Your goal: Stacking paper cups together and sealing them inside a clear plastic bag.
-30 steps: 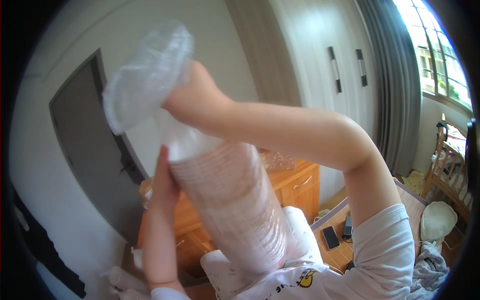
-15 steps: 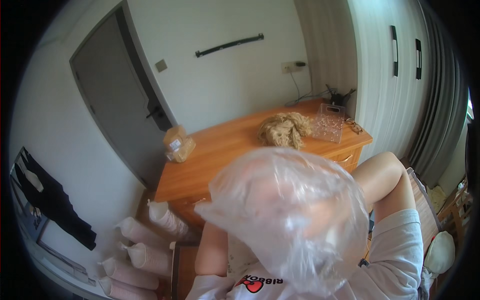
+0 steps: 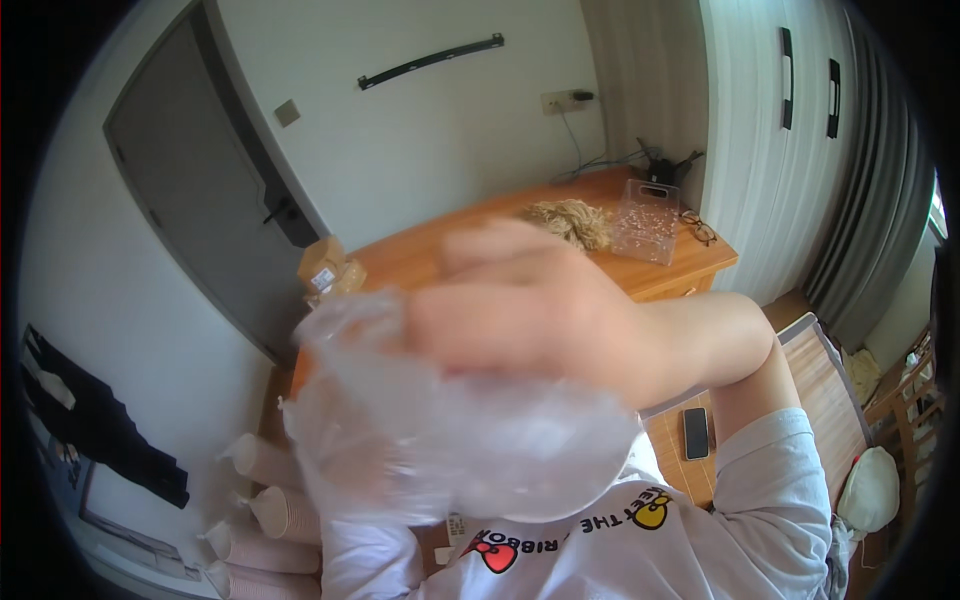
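Note:
A crumpled clear plastic bag (image 3: 350, 400) is held up close in front of my chest. Within or behind its film shows a rounded whitish shape (image 3: 540, 460); its kind cannot be made out. Across the bag's top lies my right hand (image 3: 530, 310), smeared by motion, its fingers curled over the gathered film. My left hand (image 3: 355, 460) is at the bag's left side, seen only as a dim skin tone through the plastic, so its fingers are hidden.
Beyond the bag stands a wooden desk (image 3: 420, 225) with a cardboard box (image 3: 322, 265), tan stringy material (image 3: 570, 222), a clear acrylic panel (image 3: 645, 225) and glasses (image 3: 700, 228). Bagged stacks of cups (image 3: 285, 515) stand at lower left. A phone (image 3: 696, 433) lies at right.
The bag has moved left and collapsed from a puffed-out shape. My right hand, behind the film before, now shows in front across its top. The view has shifted slightly.

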Demonstrator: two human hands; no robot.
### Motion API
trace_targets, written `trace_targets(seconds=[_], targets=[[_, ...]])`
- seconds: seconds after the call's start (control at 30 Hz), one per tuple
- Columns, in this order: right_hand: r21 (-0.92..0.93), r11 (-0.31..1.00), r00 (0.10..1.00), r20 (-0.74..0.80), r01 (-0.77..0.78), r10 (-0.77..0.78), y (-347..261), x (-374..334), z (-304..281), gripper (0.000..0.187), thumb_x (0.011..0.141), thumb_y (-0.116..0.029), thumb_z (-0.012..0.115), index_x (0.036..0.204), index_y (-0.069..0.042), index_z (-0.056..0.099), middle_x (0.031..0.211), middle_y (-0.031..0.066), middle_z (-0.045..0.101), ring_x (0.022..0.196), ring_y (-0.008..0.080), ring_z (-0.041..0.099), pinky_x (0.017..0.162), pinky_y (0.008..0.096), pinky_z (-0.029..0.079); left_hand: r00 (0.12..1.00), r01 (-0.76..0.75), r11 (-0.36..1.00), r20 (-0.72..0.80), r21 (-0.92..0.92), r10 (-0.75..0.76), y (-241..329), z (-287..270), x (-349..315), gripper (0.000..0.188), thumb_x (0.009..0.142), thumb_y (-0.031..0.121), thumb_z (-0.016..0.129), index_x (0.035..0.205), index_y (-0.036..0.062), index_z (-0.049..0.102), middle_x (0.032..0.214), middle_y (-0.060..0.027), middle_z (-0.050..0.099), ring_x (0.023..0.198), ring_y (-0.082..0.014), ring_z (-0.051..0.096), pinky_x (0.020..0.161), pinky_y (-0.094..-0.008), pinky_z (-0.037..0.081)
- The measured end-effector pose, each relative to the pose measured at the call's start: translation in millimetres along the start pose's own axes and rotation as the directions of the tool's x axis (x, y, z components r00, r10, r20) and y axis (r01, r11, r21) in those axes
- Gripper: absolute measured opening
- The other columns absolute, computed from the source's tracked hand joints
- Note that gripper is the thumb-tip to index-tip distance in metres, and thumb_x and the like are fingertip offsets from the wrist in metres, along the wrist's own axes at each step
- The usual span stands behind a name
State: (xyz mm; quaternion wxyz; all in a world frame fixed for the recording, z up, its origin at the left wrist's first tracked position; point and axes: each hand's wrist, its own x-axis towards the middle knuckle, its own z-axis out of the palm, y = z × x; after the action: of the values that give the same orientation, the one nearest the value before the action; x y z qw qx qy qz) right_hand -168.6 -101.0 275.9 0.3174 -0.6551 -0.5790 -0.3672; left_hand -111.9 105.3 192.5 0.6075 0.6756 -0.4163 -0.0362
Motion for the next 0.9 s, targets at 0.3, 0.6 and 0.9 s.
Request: trace_targets(seconds=[0.3, 0.6, 0.9], targets=[[-0.194, 0.880, 0.869, 0.167, -0.434, 0.466, 79.7, 24.4, -3.3, 0.030, 0.073, -0.021, 0.075, 0.094, -0.005, 0.061, 0.079, 0.0114, 0.062, 0.080, 0.0282, 0.064, 0.070, 0.0383, 0.051, 0.990, -0.013, 0.991, 0.140, -0.130, 0.032, 16.0, 13.3, 63.8, 0.031, 0.091, 0.011, 0.055, 0.118, -0.0046, 0.055, 0.107, -0.0193, 0.066, 0.100, -0.0326, 0.067, 0.090, -0.0409, 0.052], [0.231, 0.592, 0.612, 0.521, -0.772, 0.595, 159.4, -88.6, -8.1, 0.124, 0.068, -0.072, 0.074, 0.152, 0.002, 0.018, 0.151, 0.0293, 0.029, 0.142, 0.0398, 0.029, 0.116, 0.0461, 0.028, 0.997, -0.010, 0.999, -0.080, -0.050, 0.006, -43.8, -24.9, 103.6, 0.021, 0.099, 0.019, 0.052, 0.094, 0.0019, 0.063, 0.108, -0.0147, 0.065, 0.099, -0.0199, 0.061, 0.092, -0.0332, 0.046], [0.242, 0.674, 0.625, 0.666, -0.698, 0.408, 141.1, -56.5, -5.6, 0.084, 0.079, -0.057, 0.071, 0.143, -0.009, 0.044, 0.147, 0.0191, 0.041, 0.140, 0.0358, 0.033, 0.112, 0.0444, 0.033, 0.968, -0.235, 0.655, 0.108, 0.718, 0.228, -29.0, -32.2, 87.6, 0.032, 0.088, 0.018, 0.062, 0.117, 0.0034, 0.062, 0.117, -0.0202, 0.060, 0.115, -0.0369, 0.052, 0.101, -0.0471, 0.038]])
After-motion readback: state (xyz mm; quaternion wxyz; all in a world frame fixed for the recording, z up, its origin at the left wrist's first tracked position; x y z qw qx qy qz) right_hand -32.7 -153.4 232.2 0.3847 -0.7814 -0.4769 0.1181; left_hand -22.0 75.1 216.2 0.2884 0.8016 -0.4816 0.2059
